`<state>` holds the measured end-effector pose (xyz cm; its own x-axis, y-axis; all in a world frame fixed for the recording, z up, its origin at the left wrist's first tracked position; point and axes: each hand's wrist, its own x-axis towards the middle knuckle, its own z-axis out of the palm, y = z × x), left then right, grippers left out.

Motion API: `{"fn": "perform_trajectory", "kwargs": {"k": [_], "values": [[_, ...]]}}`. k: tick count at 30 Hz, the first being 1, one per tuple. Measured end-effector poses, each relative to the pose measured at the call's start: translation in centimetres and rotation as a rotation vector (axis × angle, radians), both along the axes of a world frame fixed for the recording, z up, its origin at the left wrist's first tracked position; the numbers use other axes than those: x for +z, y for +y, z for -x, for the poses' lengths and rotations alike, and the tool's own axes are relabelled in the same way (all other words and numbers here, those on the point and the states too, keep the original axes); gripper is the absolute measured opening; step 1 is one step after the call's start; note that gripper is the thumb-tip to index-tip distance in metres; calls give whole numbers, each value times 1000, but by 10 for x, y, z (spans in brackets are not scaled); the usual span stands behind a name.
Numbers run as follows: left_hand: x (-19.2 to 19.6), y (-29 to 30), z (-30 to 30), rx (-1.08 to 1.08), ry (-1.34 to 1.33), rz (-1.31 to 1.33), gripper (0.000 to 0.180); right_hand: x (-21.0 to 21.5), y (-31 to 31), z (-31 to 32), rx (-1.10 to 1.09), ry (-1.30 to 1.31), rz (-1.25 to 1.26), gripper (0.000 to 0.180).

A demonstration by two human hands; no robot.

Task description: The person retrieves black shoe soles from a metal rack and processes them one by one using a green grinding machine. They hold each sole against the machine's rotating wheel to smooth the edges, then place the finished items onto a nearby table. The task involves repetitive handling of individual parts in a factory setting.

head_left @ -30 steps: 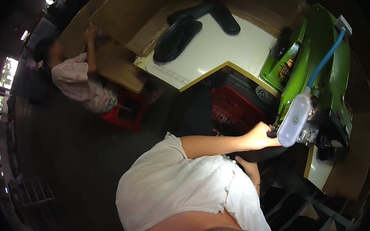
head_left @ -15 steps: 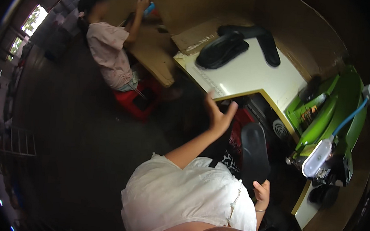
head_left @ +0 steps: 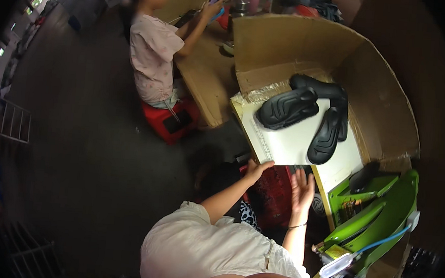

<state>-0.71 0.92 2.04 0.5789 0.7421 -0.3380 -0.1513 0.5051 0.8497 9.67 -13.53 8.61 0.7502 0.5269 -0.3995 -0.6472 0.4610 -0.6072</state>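
A black moulded shoe sole [head_left: 324,136] lies on the white tabletop [head_left: 289,149], close to the near edge and beyond my right hand. Further left are more black soles [head_left: 286,108], which look stacked; others lie behind, partly overlapping. My right hand [head_left: 302,191] is just below the table's near edge, palm up, fingers apart, holding nothing. At the front left corner of the table, my left hand [head_left: 256,172] has its thumb stretched out by the edge and nothing visible in it. Whether it touches the edge I cannot tell.
A green machine [head_left: 373,219] with a white lamp [head_left: 337,265] on a blue cable stands right of the table. Cardboard walls [head_left: 303,46] surround the tabletop. A person [head_left: 156,55] at the far left sits on a red stool [head_left: 169,122], holding a phone.
The black sole has left my right hand, and one now lies near the table's front edge. My right hand has moved up toward the table; my left is lower. The view has shifted.
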Motion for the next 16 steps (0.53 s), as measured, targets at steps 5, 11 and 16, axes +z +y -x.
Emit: {"fn": "perform_trajectory", "kwargs": {"k": [5, 11, 16], "values": [[-34, 18, 21, -244, 35, -244, 58, 4, 22, 57, 309, -12, 592, 44], [7, 160, 185, -467, 515, -154, 42, 14, 80, 90, 639, -550, 909, 41], [-40, 244, 469, 574, 647, 18, 54, 87, 267, 103, 1023, -726, 999, 54]]}}
